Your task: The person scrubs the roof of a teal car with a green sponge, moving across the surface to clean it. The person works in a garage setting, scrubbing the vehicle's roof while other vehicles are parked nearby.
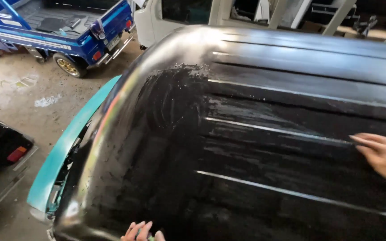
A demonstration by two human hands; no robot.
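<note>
From the head view, a ribbed black vehicle roof [264, 147], wet and smeared, fills a garage with a dirt floor [32, 98]. One blue truck [63, 31] and one white vehicle [157, 22] stand beyond. The right hand [383, 156] lies flat on the roof, fingers spread; the left hand [141, 232] perhaps pinches something green at the roof's near edge.

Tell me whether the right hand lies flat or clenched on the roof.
Flat: the right hand is spread, fingers extended over the black roof; it is motion-blurred.
</note>
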